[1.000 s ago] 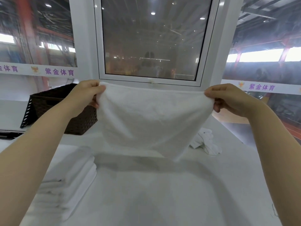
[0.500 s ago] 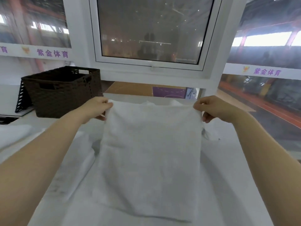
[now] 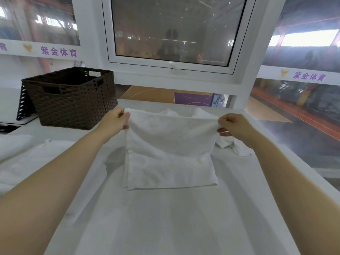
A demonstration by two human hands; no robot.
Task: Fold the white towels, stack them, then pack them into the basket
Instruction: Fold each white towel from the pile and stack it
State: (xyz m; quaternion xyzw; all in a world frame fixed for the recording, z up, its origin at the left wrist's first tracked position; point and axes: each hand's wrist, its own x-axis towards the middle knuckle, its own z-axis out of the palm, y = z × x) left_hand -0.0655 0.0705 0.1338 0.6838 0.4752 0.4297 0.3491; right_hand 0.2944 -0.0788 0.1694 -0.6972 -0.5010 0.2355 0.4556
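**Mid-fold: towel pinched at both far corners, near half already down**

You've got the towel (image 3: 170, 150) by its two top corners. Left hand (image 3: 115, 122) pinches the 10 o'clock corner, right hand (image 3: 234, 126) pinches the 2 o'clock corner, fingers curled over the edge on both sides. Neither hand is free.

Why that grip: holding both corners apart keeps the top edge taut and level, so the layers hang square. The near edge at 6 o'clock lies on the white surface (image 3: 165, 218), doubled, so the surface carries the weight and sets the crease line. You only steer the upper edge.

Where things sit:
- Towel: centre of the surface, straight ahead, top edge lifted, bottom edge resting.
- Basket (image 3: 71, 96): 10 o'clock, far left on the surface, open side up, nothing visible inside. Close enough to load without stepping.
- Folded white cloth (image 3: 24, 155): 9 o'clock, left of your left arm; looks like the stack, partly cut off by the arm.
- Crumpled towels (image 3: 233, 144): 2 o'clock, just behind and under your right hand, unfolded. More white cloth peeks over the top edge at 12 o'clock.

My read: early-to-mid task. Next fold likely needs the held edge brought down onto the near edge. Watch the left side, the layers are slightly offset there.
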